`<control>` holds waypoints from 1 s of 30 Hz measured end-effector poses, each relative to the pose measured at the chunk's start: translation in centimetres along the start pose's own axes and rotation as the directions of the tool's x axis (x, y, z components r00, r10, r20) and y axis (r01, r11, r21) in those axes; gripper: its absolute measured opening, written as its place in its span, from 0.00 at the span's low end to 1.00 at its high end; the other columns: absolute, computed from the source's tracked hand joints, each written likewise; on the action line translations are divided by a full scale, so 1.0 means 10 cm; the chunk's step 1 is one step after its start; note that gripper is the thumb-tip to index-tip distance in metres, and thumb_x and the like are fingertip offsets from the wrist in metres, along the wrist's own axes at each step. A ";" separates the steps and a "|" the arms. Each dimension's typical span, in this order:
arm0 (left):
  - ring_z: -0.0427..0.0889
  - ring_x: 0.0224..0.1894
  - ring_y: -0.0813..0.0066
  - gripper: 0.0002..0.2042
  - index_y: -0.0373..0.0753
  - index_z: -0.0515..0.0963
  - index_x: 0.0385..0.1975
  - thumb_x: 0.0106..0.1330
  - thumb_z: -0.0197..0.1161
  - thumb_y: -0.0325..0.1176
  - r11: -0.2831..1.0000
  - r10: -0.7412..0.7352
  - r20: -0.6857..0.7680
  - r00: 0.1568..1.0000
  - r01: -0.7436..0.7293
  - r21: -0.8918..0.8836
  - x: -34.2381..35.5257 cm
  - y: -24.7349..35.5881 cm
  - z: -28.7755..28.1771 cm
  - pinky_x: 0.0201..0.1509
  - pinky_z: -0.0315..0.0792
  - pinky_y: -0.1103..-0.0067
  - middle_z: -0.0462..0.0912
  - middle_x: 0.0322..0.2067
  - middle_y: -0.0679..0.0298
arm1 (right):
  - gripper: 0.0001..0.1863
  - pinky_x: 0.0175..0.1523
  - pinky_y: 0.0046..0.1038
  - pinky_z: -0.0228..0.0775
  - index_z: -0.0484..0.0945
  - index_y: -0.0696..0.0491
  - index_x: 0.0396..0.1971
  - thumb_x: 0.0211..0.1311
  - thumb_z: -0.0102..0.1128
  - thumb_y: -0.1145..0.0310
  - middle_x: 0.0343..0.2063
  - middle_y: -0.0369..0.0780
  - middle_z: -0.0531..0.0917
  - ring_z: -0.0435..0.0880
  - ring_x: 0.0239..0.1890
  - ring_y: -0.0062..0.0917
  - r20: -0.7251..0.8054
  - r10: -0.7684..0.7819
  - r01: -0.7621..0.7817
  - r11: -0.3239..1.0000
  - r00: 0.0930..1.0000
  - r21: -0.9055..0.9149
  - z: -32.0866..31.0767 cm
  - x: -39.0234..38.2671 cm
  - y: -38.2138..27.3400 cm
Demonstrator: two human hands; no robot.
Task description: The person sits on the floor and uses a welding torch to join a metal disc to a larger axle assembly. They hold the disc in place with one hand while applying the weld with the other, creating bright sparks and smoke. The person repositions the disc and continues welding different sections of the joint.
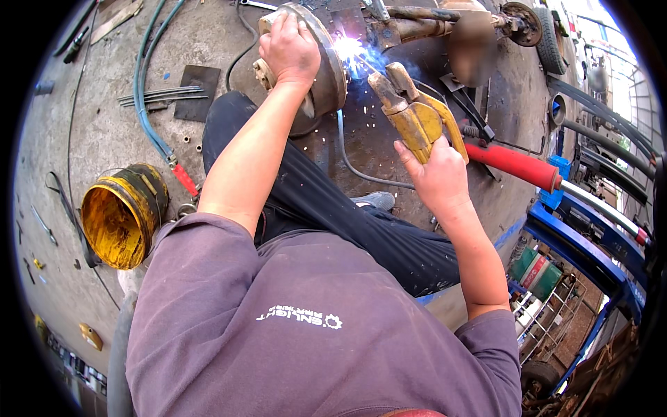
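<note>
My left hand [290,50] is closed over the top of a heavy round metal drum [332,78], its fingers curled on the far rim. In my right hand [439,177] is a worn yellow welding electrode holder [420,128], gripped by its handle. A thin welding rod [368,67] runs from the holder's jaws toward the drum's right side. There a white-violet welding arc [349,48] glares, with blue smoke and sparks around it. The glare hides the spot where rod and metal meet.
A rusty axle assembly [417,29] lies beyond the arc. A yellow-stained bucket [154,191] stands at left, near blue hoses [142,104] and several loose rods [163,92] by a dark plate [198,103]. A red sleeved bar [514,165] and a blue steel frame [583,243] occupy the right.
</note>
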State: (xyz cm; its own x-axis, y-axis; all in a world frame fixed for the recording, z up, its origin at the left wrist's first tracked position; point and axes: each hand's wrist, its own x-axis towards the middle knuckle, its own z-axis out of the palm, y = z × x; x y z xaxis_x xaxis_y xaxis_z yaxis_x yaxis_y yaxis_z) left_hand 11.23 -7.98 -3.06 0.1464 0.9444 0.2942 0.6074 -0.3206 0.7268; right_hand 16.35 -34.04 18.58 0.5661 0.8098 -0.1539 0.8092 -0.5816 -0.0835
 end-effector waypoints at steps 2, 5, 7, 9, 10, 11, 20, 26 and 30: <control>0.80 0.53 0.49 0.17 0.42 0.85 0.53 0.70 0.58 0.39 1.000 0.001 0.007 1.000 -0.001 0.003 0.00 0.00 -0.01 0.61 0.72 0.62 0.82 0.60 0.62 | 0.33 0.32 0.44 0.81 0.75 0.65 0.36 0.65 0.67 0.42 0.21 0.54 0.83 0.87 0.26 0.49 0.000 0.001 -0.001 1.000 1.000 0.008 0.00 0.00 0.00; 0.80 0.53 0.49 0.17 0.42 0.85 0.53 0.71 0.58 0.39 1.000 0.000 0.008 1.000 0.000 0.000 0.00 0.00 -0.01 0.61 0.72 0.62 0.82 0.60 0.62 | 0.33 0.32 0.44 0.80 0.75 0.65 0.36 0.65 0.67 0.43 0.21 0.54 0.84 0.87 0.26 0.49 0.005 0.007 -0.007 1.000 1.000 0.001 0.00 0.00 -0.01; 0.80 0.53 0.49 0.17 0.42 0.85 0.53 0.71 0.58 0.39 1.000 -0.001 0.008 1.000 0.001 -0.001 0.00 0.00 -0.01 0.61 0.72 0.62 0.82 0.60 0.62 | 0.33 0.32 0.44 0.81 0.75 0.65 0.36 0.65 0.67 0.43 0.21 0.54 0.84 0.87 0.26 0.49 0.003 -0.002 0.002 1.000 1.000 0.004 0.00 0.00 0.00; 0.80 0.53 0.49 0.17 0.42 0.85 0.53 0.71 0.58 0.39 1.000 0.000 0.010 1.000 0.000 0.000 0.00 0.00 -0.02 0.62 0.72 0.62 0.82 0.60 0.62 | 0.33 0.32 0.44 0.81 0.75 0.65 0.36 0.65 0.67 0.43 0.21 0.54 0.84 0.87 0.26 0.49 0.006 0.000 0.000 1.000 1.000 -0.006 -0.01 0.00 0.01; 0.80 0.53 0.49 0.17 0.42 0.85 0.53 0.71 0.58 0.39 1.000 0.003 0.008 1.000 -0.003 0.000 0.00 0.00 -0.02 0.61 0.72 0.62 0.82 0.60 0.62 | 0.33 0.32 0.44 0.81 0.75 0.65 0.36 0.65 0.67 0.43 0.21 0.54 0.84 0.87 0.26 0.49 0.008 0.000 0.000 1.000 1.000 -0.012 -0.02 0.00 0.01; 0.80 0.53 0.49 0.17 0.42 0.85 0.53 0.71 0.58 0.39 1.000 0.006 0.006 1.000 -0.006 0.000 0.00 0.00 -0.02 0.61 0.72 0.62 0.82 0.60 0.62 | 0.33 0.32 0.44 0.81 0.75 0.66 0.36 0.65 0.67 0.43 0.21 0.54 0.84 0.87 0.27 0.49 0.016 0.003 -0.003 1.000 1.000 -0.009 -0.02 0.00 0.00; 0.81 0.52 0.48 0.16 0.41 0.86 0.51 0.70 0.59 0.39 1.000 0.021 -0.023 1.000 -0.021 0.006 0.00 -0.02 0.02 0.60 0.73 0.63 0.83 0.58 0.61 | 0.34 0.33 0.44 0.81 0.75 0.66 0.37 0.65 0.67 0.42 0.22 0.55 0.84 0.88 0.28 0.49 0.021 0.006 -0.006 1.000 1.000 0.003 0.00 0.00 0.03; 0.81 0.51 0.48 0.16 0.41 0.86 0.51 0.70 0.59 0.39 1.000 0.022 -0.026 0.999 -0.022 0.003 0.00 -0.03 0.02 0.60 0.73 0.63 0.83 0.58 0.60 | 0.34 0.34 0.44 0.81 0.75 0.66 0.37 0.65 0.66 0.42 0.22 0.55 0.84 0.88 0.28 0.49 0.031 0.017 -0.017 1.000 0.999 -0.006 0.01 -0.01 0.04; 0.81 0.52 0.49 0.16 0.41 0.86 0.52 0.70 0.59 0.39 1.000 0.011 -0.012 1.000 -0.011 0.003 0.01 -0.01 0.00 0.61 0.72 0.63 0.83 0.58 0.60 | 0.35 0.33 0.44 0.81 0.75 0.66 0.37 0.65 0.66 0.42 0.22 0.55 0.84 0.88 0.28 0.50 0.028 0.013 -0.013 1.000 1.000 -0.004 0.02 -0.01 0.06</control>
State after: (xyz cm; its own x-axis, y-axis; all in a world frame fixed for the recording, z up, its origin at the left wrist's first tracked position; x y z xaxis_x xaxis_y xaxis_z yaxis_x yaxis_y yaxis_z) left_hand 11.20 -7.89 -3.16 0.1432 0.9400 0.3096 0.6079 -0.3304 0.7220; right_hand 16.75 -34.47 18.33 0.5722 0.7996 -0.1821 0.8024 -0.5918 -0.0773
